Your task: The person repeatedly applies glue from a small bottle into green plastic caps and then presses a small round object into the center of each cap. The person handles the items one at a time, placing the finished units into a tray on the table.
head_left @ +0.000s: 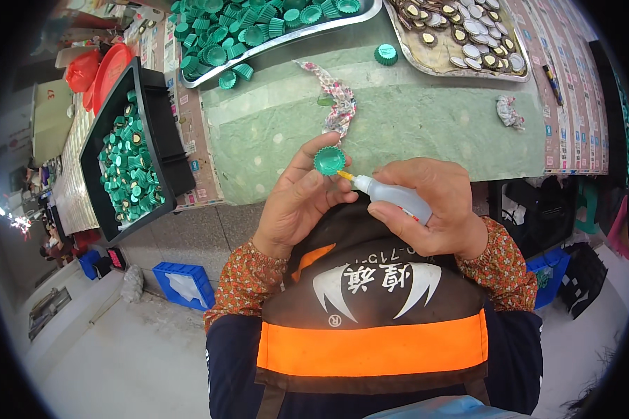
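My left hand [286, 206] pinches a small green fluted cap [328, 160] between its fingers, with the hollow side facing up. In my right hand [444, 202] is a translucent squeeze bottle [407, 198], tilted so that its yellow nozzle [345, 174] meets the cap's near right rim. Whether anything flows from the nozzle cannot be made out. Just beyond the cap, a flowered rag [341, 101] lies on the green table cover [426, 119]. One more green cap [386, 54] rests farther back between two trays.
A metal tray [286, 47] heaped with green caps stands at the back left. Dark and pale discs [472, 50] fill another tray [468, 74] at the back right. Left stands a black crate [164, 140] of caps. A crumpled cloth [510, 112] and a marker [553, 84] lie right.
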Action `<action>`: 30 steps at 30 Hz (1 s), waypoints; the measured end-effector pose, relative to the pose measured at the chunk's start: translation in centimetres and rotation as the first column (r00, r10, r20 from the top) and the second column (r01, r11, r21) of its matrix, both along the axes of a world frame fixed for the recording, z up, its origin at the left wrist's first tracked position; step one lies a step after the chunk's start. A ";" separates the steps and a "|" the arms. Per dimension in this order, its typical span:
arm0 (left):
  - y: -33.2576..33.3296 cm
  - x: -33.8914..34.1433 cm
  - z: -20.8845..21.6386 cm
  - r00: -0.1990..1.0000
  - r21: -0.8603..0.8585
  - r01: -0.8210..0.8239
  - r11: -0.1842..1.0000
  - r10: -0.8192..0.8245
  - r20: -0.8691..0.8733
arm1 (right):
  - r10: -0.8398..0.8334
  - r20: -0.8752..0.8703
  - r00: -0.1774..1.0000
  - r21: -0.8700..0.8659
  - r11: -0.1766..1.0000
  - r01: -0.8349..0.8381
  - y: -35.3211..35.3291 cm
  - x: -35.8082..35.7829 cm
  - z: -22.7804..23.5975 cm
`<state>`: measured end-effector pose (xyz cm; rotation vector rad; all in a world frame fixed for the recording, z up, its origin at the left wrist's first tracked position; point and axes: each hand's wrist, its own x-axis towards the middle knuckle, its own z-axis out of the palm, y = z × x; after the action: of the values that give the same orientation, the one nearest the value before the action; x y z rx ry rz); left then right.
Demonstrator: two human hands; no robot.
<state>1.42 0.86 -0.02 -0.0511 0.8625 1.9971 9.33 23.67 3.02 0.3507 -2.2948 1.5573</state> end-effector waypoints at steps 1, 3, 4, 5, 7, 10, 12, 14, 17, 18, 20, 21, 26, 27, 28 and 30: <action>0.0 0.0 0.0 1.000 -0.008 0.004 1.000 -0.004 0.000 | 0.013 -0.011 1.000 0.008 1.000 -0.012 0.1 0.0 -0.1; 0.0 0.1 0.1 1.000 -0.018 0.006 1.000 -0.006 0.003 | 0.027 -0.018 0.999 0.020 0.999 -0.026 0.2 0.0 -0.2; 0.0 0.1 0.1 1.000 -0.023 0.007 1.000 -0.007 0.005 | 0.028 -0.015 0.999 0.024 0.999 -0.028 0.2 0.0 -0.2; 0.0 0.1 0.1 1.000 -0.022 0.012 1.000 -0.012 0.005 | 0.030 -0.011 0.999 0.027 0.999 -0.029 0.1 0.1 -0.2; 0.0 0.1 0.0 1.000 -0.021 0.022 1.000 -0.022 0.006 | 0.018 0.006 1.000 0.011 1.000 -0.018 -0.1 0.1 -0.2; 0.0 0.2 0.1 1.000 -0.038 0.028 0.999 -0.029 -0.003 | 0.020 0.029 0.999 0.011 1.000 -0.020 -0.1 0.1 0.0; -0.1 0.2 0.0 0.999 -0.041 0.032 0.999 -0.032 -0.003 | 0.024 0.031 0.999 0.006 1.000 -0.024 -0.1 0.1 0.0; -0.1 0.2 -0.1 0.999 -0.048 0.034 0.998 -0.035 -0.003 | 0.023 0.021 1.000 -0.010 1.000 -0.023 -0.2 0.1 -0.3; -0.1 0.3 -0.2 1.000 -0.059 0.030 0.998 -0.031 -0.004 | 0.018 0.004 1.000 -0.012 1.000 -0.018 -0.2 0.1 -0.5; -0.1 0.3 -0.3 1.000 -0.059 0.028 0.998 -0.028 -0.001 | 0.020 0.010 1.000 -0.017 1.000 -0.020 -0.1 0.1 -0.5; -0.2 0.4 -0.3 1.000 -0.064 0.023 0.998 -0.023 0.007 | 0.027 0.020 0.999 -0.029 0.999 -0.026 0.0 0.1 -0.4; -0.2 0.5 -0.2 1.000 -0.067 0.022 0.998 -0.021 0.012 | 0.030 0.022 0.999 -0.029 0.999 -0.030 0.1 0.0 -0.4; -0.1 0.5 -0.4 1.000 -0.064 0.022 0.998 -0.021 0.018 | 0.021 0.022 1.000 -0.041 0.999 -0.020 0.0 0.1 -0.4; -0.1 0.5 -0.4 1.000 -0.066 0.023 0.998 -0.022 0.016 | 0.021 0.026 0.999 -0.042 0.999 -0.020 0.0 0.1 -0.4; 0.0 0.6 -0.4 1.000 -0.069 0.022 0.997 -0.021 0.014 | 0.023 0.031 0.999 -0.044 0.999 -0.021 0.0 0.1 -0.5; 0.0 0.6 -0.3 1.000 -0.073 0.022 0.997 -0.021 0.012 | 0.045 0.041 0.998 -0.044 0.998 -0.043 0.2 0.1 -0.4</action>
<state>2.03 0.90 -0.34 -0.0939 0.9254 1.9432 9.42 23.83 2.63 0.3633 -2.2962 1.6477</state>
